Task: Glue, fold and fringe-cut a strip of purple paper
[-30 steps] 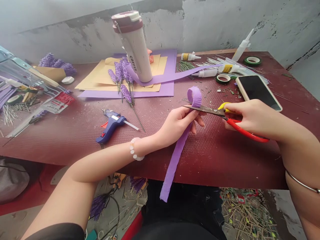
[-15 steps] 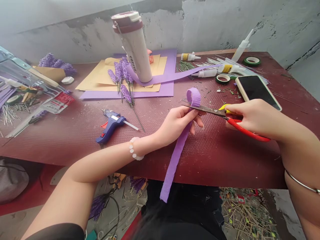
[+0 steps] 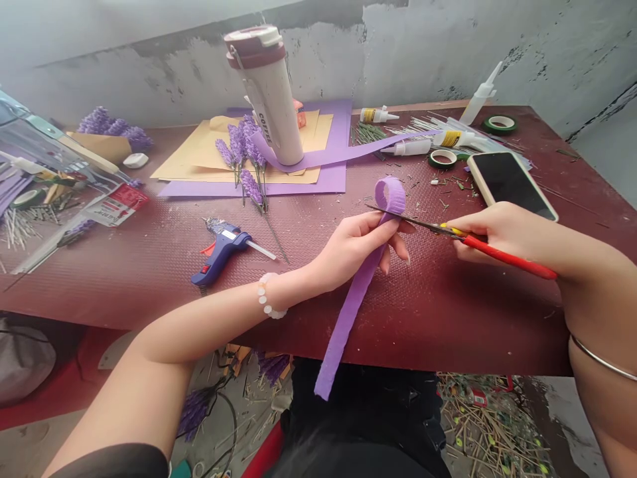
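Note:
Above the table's front part, my left hand pinches a purple crepe paper strip between thumb and fingers. The strip's upper end curls over in a loop with fine ridges or cuts along it, and its long tail hangs down past the table edge. My right hand is closed on scissors with red and yellow handles. Their dark blades lie across the strip at the base of the loop, just above my left thumb. Part of the handles is hidden behind my right fingers.
A blue glue gun lies left of my left hand. Behind stand a coffee tumbler and purple flower stems on paper sheets. A phone, tape rolls and glue bottles lie to the right.
The scissors' handles have swung and the tool looks more closed. The strip's loop has shifted slightly right, and its tail end slightly left. Both hands keep their hold.

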{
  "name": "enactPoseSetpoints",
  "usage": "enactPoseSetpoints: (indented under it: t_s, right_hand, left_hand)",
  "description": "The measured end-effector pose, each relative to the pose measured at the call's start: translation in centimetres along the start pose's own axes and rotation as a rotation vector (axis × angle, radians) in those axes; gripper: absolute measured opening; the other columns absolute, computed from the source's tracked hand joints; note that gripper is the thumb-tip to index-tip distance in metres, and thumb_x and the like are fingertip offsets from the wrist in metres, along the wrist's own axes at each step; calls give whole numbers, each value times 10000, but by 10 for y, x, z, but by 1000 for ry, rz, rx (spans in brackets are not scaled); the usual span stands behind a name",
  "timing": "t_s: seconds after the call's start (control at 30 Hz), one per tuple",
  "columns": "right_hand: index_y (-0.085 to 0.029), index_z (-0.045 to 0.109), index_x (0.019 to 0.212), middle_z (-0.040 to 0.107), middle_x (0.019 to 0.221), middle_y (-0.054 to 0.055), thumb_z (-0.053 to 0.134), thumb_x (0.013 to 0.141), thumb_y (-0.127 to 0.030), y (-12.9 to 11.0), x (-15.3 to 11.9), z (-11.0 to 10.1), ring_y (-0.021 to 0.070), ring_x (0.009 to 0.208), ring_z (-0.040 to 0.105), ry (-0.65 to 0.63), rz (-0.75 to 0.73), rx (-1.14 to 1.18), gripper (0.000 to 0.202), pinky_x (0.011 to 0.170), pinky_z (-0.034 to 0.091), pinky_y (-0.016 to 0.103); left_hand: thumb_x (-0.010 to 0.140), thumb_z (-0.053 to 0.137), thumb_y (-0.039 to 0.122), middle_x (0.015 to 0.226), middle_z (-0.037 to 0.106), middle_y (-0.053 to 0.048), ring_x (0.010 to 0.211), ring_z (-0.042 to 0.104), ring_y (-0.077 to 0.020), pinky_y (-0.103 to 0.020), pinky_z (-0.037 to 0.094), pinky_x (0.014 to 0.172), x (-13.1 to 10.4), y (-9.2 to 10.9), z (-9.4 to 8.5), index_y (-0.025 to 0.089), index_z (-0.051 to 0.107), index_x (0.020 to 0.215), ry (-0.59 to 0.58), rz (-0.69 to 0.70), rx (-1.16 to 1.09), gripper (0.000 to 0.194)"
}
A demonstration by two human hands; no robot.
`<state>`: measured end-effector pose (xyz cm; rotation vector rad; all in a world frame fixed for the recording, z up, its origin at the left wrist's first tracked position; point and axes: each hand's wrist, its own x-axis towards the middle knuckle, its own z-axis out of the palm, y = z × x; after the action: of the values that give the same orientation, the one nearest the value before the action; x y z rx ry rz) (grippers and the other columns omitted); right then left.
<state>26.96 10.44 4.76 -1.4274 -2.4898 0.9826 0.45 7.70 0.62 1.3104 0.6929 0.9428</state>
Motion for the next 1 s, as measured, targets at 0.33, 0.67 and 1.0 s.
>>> enactPoseSetpoints:
  t_s: [0.33, 0.67, 1.0]
  right_hand:
    - [-270, 391, 599, 327, 599, -35, 643, 764, -572, -2, 0, -4, 153, 573, 292, -62, 44, 45, 427, 583, 337, 364]
    - [-263, 393, 626, 374, 607, -32, 663, 834, -585, -3, -2, -4, 154, 603, 318, -32, 45, 24, 470, 579, 288, 346]
    - [-288, 486, 668, 516, 617, 11, 618, 702, -1060, -5, 5, -1, 206, 603, 459, 16, 96, -73, 784, 604, 390, 406]
  left_hand:
    - [1101, 661, 424, 792, 770, -33, 532, 614, -85, -243, 509, 586, -2, 1, 0, 123, 765, 1053, -44, 5, -13, 322]
    - [1122, 620, 292, 766, 747, 0, 515, 615, -69, -216, 490, 564, 1, -1, -1, 122, 725, 1034, -57, 3, -73, 218]
    - [1133, 565, 159, 709, 712, 27, 491, 612, -62, -205, 484, 569, 7, -2, -2, 131, 687, 938, 2, -56, -74, 232]
